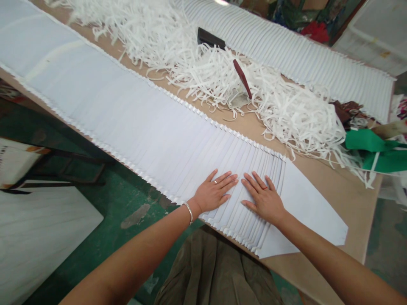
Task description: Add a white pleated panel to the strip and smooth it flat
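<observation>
Neither hand grasps anything: the left hand [213, 191] and the right hand [263, 197] both lie flat and open, palms down, fingers spread, pressing on the pleated white paper strip [133, 114]. The strip runs along the near edge of the brown worktable [321, 178], from far off at the left down to the hands, where the last folds give way to a flat, unpleated tail of paper [308, 212] just to the right of the right hand.

Judging by the pressing, the folds here want even pressure from the whole palm rather than the fingertips, with the fingers kept across the creases, so that the pleats stay parallel and do not fan out (they already splay slightly towards the table edge). The overhanging end beyond the near table edge looks the likeliest to slip.

The hands sit side by side, fingertips nearly meeting, both forearms reaching in from below with the wrists low. A bracelet [188, 210] circles the left wrist.

Behind, well apart from the hands, lies a heap of white paper trimmings [222, 72], and a second pleated strip [286, 51] beyond it.
</observation>
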`<state>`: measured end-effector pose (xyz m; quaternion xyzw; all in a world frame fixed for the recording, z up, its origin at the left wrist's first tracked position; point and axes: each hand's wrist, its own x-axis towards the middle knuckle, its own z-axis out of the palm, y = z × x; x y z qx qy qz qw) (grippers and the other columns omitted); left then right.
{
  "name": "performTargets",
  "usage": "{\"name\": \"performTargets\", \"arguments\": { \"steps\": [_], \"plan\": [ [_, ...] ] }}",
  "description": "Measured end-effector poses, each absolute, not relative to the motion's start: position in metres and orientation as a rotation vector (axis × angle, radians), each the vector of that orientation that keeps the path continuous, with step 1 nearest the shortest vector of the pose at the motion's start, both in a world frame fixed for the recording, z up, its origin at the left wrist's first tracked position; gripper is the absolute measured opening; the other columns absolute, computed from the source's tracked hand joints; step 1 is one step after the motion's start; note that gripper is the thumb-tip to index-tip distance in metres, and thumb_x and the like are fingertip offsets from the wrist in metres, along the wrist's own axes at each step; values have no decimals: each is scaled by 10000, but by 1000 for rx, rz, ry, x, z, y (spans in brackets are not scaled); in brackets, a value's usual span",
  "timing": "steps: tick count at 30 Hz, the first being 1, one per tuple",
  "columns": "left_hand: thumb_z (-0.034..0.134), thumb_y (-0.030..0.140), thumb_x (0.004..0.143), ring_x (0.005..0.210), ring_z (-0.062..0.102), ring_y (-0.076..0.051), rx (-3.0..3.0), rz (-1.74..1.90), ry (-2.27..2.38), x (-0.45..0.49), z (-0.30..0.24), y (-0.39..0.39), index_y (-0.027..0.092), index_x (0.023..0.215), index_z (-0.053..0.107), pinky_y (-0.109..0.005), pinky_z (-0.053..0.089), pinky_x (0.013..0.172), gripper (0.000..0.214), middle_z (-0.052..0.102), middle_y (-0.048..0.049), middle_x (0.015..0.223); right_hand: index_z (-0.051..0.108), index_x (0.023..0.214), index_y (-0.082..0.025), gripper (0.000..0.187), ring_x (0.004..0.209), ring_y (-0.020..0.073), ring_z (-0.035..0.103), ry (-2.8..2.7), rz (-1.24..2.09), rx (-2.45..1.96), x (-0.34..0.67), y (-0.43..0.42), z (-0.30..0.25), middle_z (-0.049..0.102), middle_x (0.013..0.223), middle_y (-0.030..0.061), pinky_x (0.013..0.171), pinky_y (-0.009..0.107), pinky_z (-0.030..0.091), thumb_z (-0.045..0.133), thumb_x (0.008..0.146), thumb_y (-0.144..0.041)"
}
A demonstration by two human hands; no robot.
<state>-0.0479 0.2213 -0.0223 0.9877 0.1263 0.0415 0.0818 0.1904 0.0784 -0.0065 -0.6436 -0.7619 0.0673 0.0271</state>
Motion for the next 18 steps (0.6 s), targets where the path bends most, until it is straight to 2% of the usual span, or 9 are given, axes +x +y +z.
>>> {"name": "performTargets", "arguments": {
  "steps": [4,10,18],
  "plan": [
    [385,423,1051,1576,177,-202,2952,122,390,-46,-19,219,305,1585,356,-537,121,1286,548,265,-5,1681,142,1647,-256,764,1574,262,168,-2335,188,-2027,193,76,-2,260,1677,41,1265,551,111,441,1014,-562],
    [341,437,1062,1587,113,-191,2957,137,328,-35,-17,201,250,1595,340,-537,98,1294,564,234,-7,1687,125,1650,-247,781,1574,267,168,-2315,183,-2064,202,65,2,256,1675,56,1266,541,90,436,1014,-577],
    [319,444,1062,1589,88,-176,2932,120,292,-33,-29,199,243,1612,294,-531,78,1298,586,198,7,1692,167,1646,-252,750,1570,276,180,-2364,221,-2047,210,53,-6,276,1669,50,1268,546,61,437,1018,-562]
  ]
}}
